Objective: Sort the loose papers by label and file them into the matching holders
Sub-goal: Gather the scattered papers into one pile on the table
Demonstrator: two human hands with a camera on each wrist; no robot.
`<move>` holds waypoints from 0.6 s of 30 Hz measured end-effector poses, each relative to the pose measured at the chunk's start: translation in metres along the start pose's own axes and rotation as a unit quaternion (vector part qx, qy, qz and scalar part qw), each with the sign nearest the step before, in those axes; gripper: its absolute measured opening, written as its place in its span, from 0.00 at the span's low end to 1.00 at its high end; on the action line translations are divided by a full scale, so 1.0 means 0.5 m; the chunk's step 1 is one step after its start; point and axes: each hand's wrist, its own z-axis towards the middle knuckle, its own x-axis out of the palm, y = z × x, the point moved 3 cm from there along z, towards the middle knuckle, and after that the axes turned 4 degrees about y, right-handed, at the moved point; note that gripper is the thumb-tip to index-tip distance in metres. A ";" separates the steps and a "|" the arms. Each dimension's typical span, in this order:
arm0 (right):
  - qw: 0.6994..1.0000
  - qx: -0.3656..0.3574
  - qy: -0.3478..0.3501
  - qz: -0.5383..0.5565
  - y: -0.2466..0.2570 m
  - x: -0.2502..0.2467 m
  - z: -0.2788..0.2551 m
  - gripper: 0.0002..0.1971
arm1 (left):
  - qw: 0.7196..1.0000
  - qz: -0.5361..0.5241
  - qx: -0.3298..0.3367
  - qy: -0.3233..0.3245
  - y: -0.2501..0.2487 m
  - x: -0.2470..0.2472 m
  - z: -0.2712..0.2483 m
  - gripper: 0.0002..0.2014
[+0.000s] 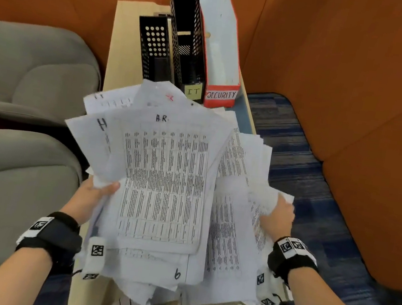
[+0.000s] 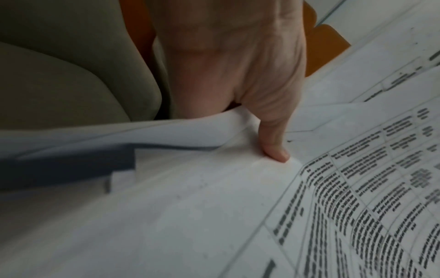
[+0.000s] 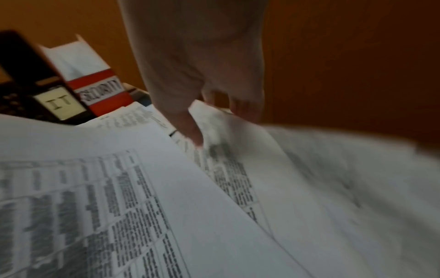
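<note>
A messy stack of printed papers (image 1: pixel 164 188) is held up over a narrow table; the top sheet carries the handwritten letters "A.R.". My left hand (image 1: pixel 99 191) grips the stack's left edge, thumb (image 2: pixel 276 150) pressed on top and fingers hidden beneath. My right hand (image 1: pixel 280 214) grips the right edge, thumb (image 3: pixel 190 129) on top, fingers under the sheets. Behind the papers stand a short black mesh holder (image 1: pixel 154 49), a taller black holder labelled "IT" (image 1: pixel 189 40) and a red and white holder labelled "SECURITY" (image 1: pixel 223 53). The short holder's label is hidden.
The light wooden table (image 1: pixel 121 47) stands in a corner of orange padded walls (image 1: pixel 343 94). Two grey upholstered seats (image 1: pixel 10 191) sit to the left. Blue patterned carpet (image 1: pixel 301 176) lies to the right. The "IT" label (image 3: pixel 60 106) and "SECURITY" label (image 3: pixel 102 92) show in the right wrist view.
</note>
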 end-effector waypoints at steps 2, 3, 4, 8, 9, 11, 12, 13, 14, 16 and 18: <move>0.992 -0.078 -0.032 0.099 0.042 -0.006 0.003 0.31 | 1.000 -0.010 -0.006 0.001 0.002 0.004 0.006 0.18; 0.986 -0.061 0.022 0.154 0.051 0.007 0.007 0.30 | 1.000 -0.018 -0.010 0.000 0.007 0.008 0.009 0.20; 0.974 -0.001 0.092 0.208 0.053 0.025 0.005 0.30 | 0.999 -0.030 -0.018 -0.001 0.014 0.016 0.014 0.22; 0.869 0.112 0.238 0.418 0.085 0.059 -0.009 0.37 | 0.997 -0.059 -0.037 0.027 0.027 0.118 0.011 0.18; 0.866 0.087 0.241 0.429 0.093 0.055 -0.006 0.40 | 0.997 -0.061 -0.041 0.035 0.037 0.147 0.009 0.17; 0.873 0.044 0.232 0.426 0.099 0.046 -0.003 0.38 | 0.995 -0.058 -0.066 0.051 0.063 0.196 0.004 0.15; 0.866 0.042 0.248 0.433 0.096 0.049 0.001 0.36 | 0.993 -0.048 -0.084 0.061 0.087 0.212 0.006 0.15; 0.858 0.050 0.275 0.431 0.088 0.054 0.005 0.36 | 0.991 -0.033 -0.103 0.075 0.108 0.228 0.006 0.16; 0.850 0.064 0.299 0.429 0.082 0.059 0.005 0.38 | 0.989 -0.016 -0.112 0.094 0.128 0.239 0.008 0.16; 0.875 0.090 0.311 0.360 0.056 0.076 0.010 0.46 | 0.988 0.035 -0.123 0.090 0.157 0.242 0.014 0.08; 0.938 0.075 0.259 0.216 0.029 0.091 0.016 0.48 | 0.985 0.077 -0.139 0.061 0.181 0.233 0.027 0.11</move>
